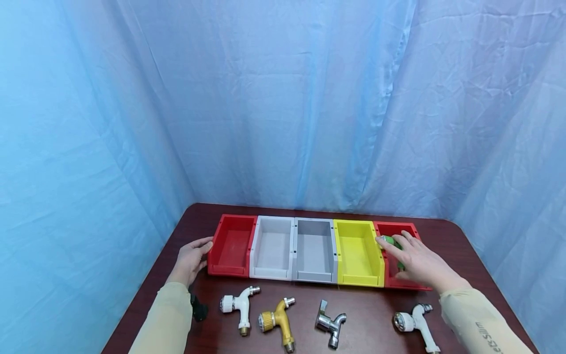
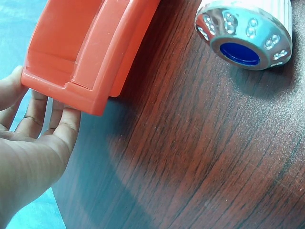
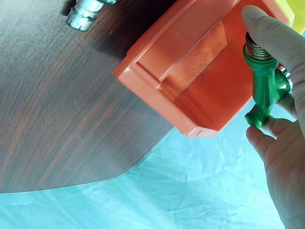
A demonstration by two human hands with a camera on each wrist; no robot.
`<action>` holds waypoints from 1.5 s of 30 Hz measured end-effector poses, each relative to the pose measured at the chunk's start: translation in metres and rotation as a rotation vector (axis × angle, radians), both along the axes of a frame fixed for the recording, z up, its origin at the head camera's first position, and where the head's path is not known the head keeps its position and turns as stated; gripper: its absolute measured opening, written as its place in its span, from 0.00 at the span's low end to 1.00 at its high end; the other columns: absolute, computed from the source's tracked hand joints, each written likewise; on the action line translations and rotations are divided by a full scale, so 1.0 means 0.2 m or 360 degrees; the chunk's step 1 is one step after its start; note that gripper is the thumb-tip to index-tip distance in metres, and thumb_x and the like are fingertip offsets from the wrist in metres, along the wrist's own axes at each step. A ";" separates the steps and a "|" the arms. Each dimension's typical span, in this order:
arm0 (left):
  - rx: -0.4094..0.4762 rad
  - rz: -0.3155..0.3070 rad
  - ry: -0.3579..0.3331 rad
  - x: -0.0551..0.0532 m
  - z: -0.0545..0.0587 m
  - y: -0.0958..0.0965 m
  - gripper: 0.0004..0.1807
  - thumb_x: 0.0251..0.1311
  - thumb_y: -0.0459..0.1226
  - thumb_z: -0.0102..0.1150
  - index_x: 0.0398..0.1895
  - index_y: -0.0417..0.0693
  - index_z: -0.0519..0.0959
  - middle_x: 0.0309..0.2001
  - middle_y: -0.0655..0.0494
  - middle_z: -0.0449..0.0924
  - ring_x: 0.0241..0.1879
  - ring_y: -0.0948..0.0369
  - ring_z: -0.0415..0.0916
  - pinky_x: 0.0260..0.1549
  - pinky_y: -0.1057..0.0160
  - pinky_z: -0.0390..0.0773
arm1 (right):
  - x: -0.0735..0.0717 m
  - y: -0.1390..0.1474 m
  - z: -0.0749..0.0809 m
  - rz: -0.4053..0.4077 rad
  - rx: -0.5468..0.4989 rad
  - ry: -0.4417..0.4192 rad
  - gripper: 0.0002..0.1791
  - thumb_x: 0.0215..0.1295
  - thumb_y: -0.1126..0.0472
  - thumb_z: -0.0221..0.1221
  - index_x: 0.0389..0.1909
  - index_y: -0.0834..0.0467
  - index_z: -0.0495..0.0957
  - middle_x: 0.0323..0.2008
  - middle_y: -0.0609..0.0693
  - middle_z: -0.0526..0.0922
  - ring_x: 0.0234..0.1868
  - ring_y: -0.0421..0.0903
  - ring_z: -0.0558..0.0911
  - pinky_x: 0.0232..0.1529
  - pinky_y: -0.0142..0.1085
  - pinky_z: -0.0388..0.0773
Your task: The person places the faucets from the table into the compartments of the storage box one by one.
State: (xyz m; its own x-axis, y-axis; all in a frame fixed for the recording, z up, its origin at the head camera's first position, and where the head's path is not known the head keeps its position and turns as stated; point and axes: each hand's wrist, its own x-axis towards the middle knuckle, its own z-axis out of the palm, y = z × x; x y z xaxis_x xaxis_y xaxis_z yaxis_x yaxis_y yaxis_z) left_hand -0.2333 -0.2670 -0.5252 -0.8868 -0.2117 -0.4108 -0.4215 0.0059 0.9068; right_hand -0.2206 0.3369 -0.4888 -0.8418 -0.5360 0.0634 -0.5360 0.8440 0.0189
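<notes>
Right hand point(image 1: 415, 258): thumb and fingers grip the green faucet with a threaded metal end point(image 3: 263, 88), over or inside the red plastic bin point(image 3: 209, 90) beneath that hand; contact with the bin floor cannot be determined. Left hand point(image 1: 187, 260): relaxed fingers rest against the outer side of a second red plastic bin point(image 1: 234, 241). For clean placement, keep the faucet clear of the walls; release only once supported.
</notes>
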 end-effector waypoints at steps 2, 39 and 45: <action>-0.0002 -0.0002 0.0000 0.00 0.00 0.00 0.27 0.76 0.44 0.55 0.74 0.49 0.70 0.74 0.42 0.64 0.68 0.44 0.66 0.64 0.49 0.75 | -0.01 0.01 0.00 0.0001 0.0001 0.0009 0.61 0.40 0.52 0.83 0.78 0.48 0.61 0.62 0.67 0.73 0.67 0.74 0.67 0.64 0.69 0.66; 0.0007 -0.0003 0.0017 0.01 0.00 0.00 0.26 0.76 0.43 0.55 0.74 0.48 0.70 0.73 0.41 0.65 0.68 0.44 0.67 0.64 0.49 0.75 | -0.07 0.09 -0.05 -0.0033 0.0042 -0.0240 0.61 0.41 0.53 0.83 0.78 0.47 0.62 0.58 0.60 0.74 0.59 0.60 0.72 0.55 0.58 0.80; 0.0011 -0.0008 0.0021 0.01 0.00 0.00 0.27 0.76 0.43 0.55 0.74 0.48 0.70 0.73 0.41 0.65 0.68 0.44 0.67 0.64 0.49 0.75 | -0.08 0.08 -0.05 -0.0057 0.0028 -0.0280 0.62 0.40 0.53 0.83 0.79 0.46 0.61 0.58 0.60 0.74 0.59 0.60 0.71 0.54 0.58 0.80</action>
